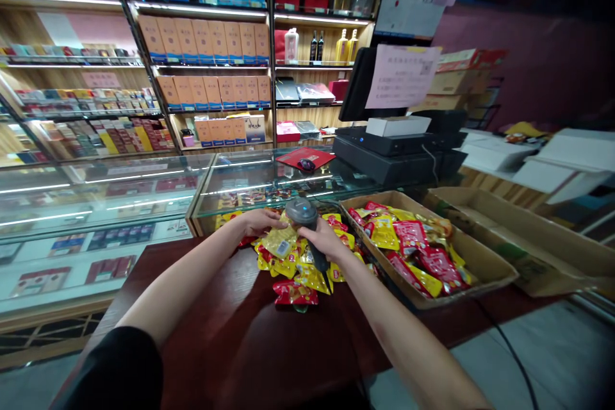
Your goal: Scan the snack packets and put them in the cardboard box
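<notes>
On the dark wooden counter (216, 339), red and yellow packets lie in two groups: many fill a cardboard box (485, 261), and the rest form a loose pile (288, 267) beside it. Whether any have been scanned cannot be told. The right hand (327, 240) is closed round a scanner's (302, 211) handle; the left hand (262, 223) pinches a yellow packet (276, 242) above the pile. The printed paper (401, 80), packet brands and the held packet's small pale label (282, 248) are unreadable.
</notes>
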The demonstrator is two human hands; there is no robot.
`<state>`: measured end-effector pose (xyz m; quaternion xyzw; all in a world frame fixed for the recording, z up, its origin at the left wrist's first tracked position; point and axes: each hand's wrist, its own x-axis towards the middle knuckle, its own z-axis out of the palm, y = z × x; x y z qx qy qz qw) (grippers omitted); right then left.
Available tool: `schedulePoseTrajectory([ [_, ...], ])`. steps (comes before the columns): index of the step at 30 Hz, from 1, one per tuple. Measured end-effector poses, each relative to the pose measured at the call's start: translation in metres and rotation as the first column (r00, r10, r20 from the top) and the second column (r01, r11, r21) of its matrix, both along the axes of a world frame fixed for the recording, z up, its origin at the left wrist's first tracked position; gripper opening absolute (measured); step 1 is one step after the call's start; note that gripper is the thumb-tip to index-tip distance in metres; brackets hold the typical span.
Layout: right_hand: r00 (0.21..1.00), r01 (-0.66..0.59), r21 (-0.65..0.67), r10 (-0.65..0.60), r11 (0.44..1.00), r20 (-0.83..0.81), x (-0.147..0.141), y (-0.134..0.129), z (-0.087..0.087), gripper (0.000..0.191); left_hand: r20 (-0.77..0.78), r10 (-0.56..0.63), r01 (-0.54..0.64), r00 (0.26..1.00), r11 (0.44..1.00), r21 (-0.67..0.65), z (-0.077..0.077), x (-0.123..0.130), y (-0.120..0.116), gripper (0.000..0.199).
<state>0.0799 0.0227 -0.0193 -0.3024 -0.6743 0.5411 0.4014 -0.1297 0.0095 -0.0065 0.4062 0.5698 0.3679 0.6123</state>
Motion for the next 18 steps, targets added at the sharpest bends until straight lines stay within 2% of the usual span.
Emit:
schedulePoseTrajectory([
  [2, 0.996, 0.089, 0.011, -0.089, 0.996, 0.008, -0.001, -0.004, 0.003, 0.019, 0.031, 0.037, -0.036, 0.999, 0.999, -0.020, 0.002, -0.002, 0.006, 0.042],
  [4, 0.985, 0.173, -0.041, -0.173, 0.984, 0.000, -0.003, -0.012, 0.002, 0.017, 0.097, 0.118, -0.119, 0.988, 0.993, -0.003, 0.004, -0.006, 0.014, 0.042],
  [7, 0.991, 0.117, -0.251, -0.130, 0.961, -0.036, -0.007, -0.028, -0.007, 0.015, 0.167, 0.247, -0.259, 0.955, 0.964, 0.054, 0.008, -0.010, 0.023, 0.040],
  [10, 0.998, 0.049, -0.394, -0.056, 0.918, -0.008, -0.012, -0.044, -0.021, 0.012, 0.186, 0.291, -0.310, 0.939, 0.947, 0.082, 0.010, -0.011, 0.025, 0.039],
  [14, 0.997, 0.083, -0.394, -0.075, 0.915, 0.035, -0.017, -0.052, -0.034, 0.019, 0.181, 0.284, -0.302, 0.941, 0.951, 0.075, 0.008, -0.010, 0.024, 0.041],
  [18, 0.995, 0.095, -0.374, -0.080, 0.923, 0.056, -0.019, -0.053, -0.033, 0.022, 0.182, 0.282, -0.296, 0.942, 0.954, 0.054, 0.005, -0.010, 0.023, 0.038],
])
